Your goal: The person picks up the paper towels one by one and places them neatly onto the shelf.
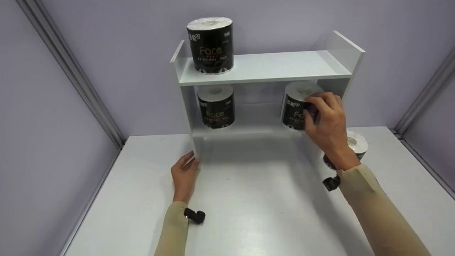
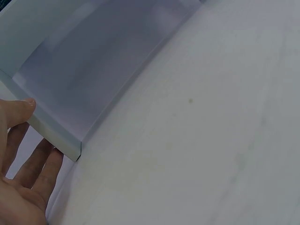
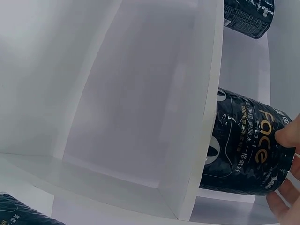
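My right hand (image 1: 328, 121) grips a toilet roll (image 1: 294, 112) in black "Face" wrapping, standing upright at the right end of the white shelf unit's (image 1: 280, 67) middle board. In the right wrist view, the thumb lies on the roll's (image 3: 253, 145) printed side and the fingers go round its upper end. Low on the unit's left side panel (image 2: 54, 136), my left hand (image 1: 185, 176) pinches the edge, thumb on the inner face and fingers outside. A second roll (image 1: 217, 110) stands at the left of the middle board, and another roll (image 1: 212, 48) stands on the top board.
One more roll (image 1: 357, 142) stands on the white table (image 1: 241, 213) right of the unit, partly hidden behind my right wrist. Pale walls (image 1: 117, 53) with metal corner posts enclose the table at the back and sides. The unit's raised right side panel (image 1: 350, 49) rises above the top board.
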A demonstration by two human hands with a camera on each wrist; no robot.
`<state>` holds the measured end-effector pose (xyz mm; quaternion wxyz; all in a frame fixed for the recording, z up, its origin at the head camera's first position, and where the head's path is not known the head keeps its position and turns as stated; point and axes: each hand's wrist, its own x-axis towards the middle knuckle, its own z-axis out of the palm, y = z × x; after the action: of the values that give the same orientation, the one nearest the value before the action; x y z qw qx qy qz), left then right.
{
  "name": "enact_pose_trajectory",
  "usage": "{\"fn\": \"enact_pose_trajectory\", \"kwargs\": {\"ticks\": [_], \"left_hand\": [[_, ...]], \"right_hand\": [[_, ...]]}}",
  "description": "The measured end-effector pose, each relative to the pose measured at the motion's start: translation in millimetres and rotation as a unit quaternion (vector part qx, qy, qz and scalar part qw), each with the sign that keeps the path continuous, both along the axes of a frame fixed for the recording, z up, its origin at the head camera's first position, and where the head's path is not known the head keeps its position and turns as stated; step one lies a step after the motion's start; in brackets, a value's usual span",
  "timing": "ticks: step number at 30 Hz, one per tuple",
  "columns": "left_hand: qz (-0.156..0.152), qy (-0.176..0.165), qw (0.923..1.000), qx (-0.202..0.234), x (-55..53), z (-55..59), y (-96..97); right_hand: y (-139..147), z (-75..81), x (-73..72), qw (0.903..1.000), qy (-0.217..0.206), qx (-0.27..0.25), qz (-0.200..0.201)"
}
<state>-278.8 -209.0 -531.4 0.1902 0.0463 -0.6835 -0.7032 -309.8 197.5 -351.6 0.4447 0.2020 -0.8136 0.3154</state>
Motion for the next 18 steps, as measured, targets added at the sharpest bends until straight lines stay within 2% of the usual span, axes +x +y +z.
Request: {"fn": "enact_pose_trajectory", "kwargs": {"ticks": [7,14,18], "left_hand": [[0.001,0.004,1.0,0.007,0.8,1.6,1.0],[0.008,0.003,0.9998,-0.019,0.8,-0.1,0.4],[0.01,0.001,0.9998,-0.018,0.0,0.4,0.1]], "right_hand": [[-1.2,0.1,-3.9,1.0,-0.004,-0.002,-0.002],[1.7,-2.4,-7.0,0.9999,-0.012,0.003,-0.002],[3.1,-2.0,-7.4,0.9998,-0.017,0.011,-0.002]]}}
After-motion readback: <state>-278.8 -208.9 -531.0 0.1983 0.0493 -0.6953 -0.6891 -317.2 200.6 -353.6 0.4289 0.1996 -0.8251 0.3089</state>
